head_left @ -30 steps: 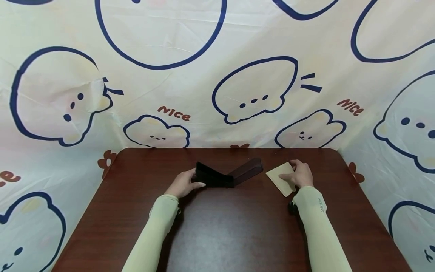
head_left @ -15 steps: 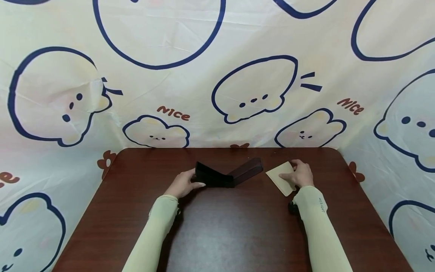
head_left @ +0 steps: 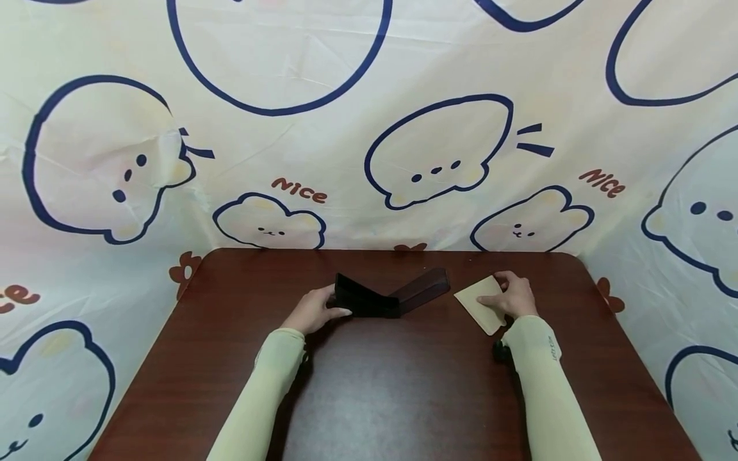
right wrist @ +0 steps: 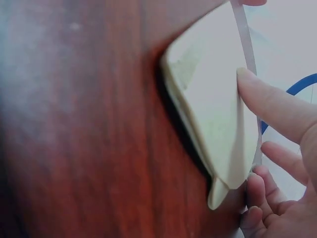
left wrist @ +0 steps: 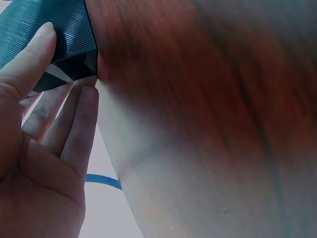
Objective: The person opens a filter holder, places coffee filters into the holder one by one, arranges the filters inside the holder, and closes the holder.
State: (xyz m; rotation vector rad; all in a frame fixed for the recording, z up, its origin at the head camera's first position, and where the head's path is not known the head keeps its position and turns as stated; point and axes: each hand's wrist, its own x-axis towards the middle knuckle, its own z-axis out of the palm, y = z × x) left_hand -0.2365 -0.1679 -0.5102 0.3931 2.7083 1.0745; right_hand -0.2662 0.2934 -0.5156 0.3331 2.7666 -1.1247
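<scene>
A long black case (head_left: pixel 369 304) lies at the far middle of the table, its dark flap (head_left: pixel 423 288) swung out to the right. My left hand (head_left: pixel 311 312) holds the case's left end. In the left wrist view the thumb presses the ridged black face of the case (left wrist: pixel 74 29), with the other fingers partly hidden at its far side. To the right is a flat, cream folded cloth or pouch (head_left: pixel 475 304); which one I cannot tell. My right hand (head_left: pixel 515 296) grips its right edge. The right wrist view shows the thumb on top of this cream piece (right wrist: pixel 208 99).
The brown wooden table (head_left: pixel 369 390) has rounded far corners. Behind it and along both sides hangs a pale sheet (head_left: pixel 438 70) with cartoon drawings. Both forearms, in pale sleeves (head_left: pixel 553 397), reach in from the near edge.
The head view has shifted slightly. Both hands keep their places on the case and the cream piece.
</scene>
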